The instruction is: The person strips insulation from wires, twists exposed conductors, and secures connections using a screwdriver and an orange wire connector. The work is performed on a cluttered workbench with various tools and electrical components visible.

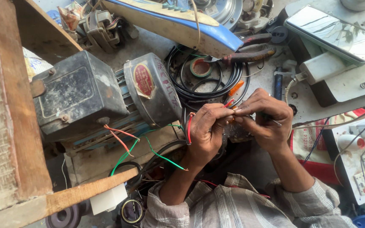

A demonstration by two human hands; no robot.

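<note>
Together, left hand (205, 128) and right hand (263, 120) (wrists bent inward) pinch fingers on a red wire (189, 126) beside the motor (106, 93)

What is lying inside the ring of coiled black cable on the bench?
Inside the coiled black cable lies a roll of green tape on the bare grey bench. The blue-edged casing covers the coil's upper edge, so anything under it cannot be seen.

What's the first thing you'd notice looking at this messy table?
The two hands in the middle: the left hand and right hand meet fingertip to fingertip, pinching a red wire. Left of them sits a big grey motor with red and green wires trailing out. Behind the hands lies a coil of black cable.
</note>
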